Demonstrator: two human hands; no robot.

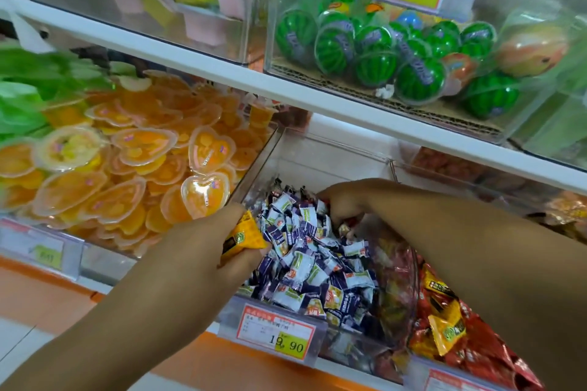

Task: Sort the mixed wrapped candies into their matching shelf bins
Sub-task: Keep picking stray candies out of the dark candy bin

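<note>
A clear middle bin holds a heap of purple-and-white wrapped candies. My left hand hovers at the bin's left wall and grips a few yellow wrapped candies. My right hand reaches down into the heap, fingers curled among the wrappers; a small red-gold candy shows at its fingertips, but a firm hold on it is unclear. The bin to the right holds red and yellow wrapped candies.
Left bin is full of orange heart-shaped jelly cups. The upper shelf carries clear bins with green watermelon-patterned balls. A price tag reading 19.90 hangs on the middle bin's front. The white shelf edge overhangs the bins.
</note>
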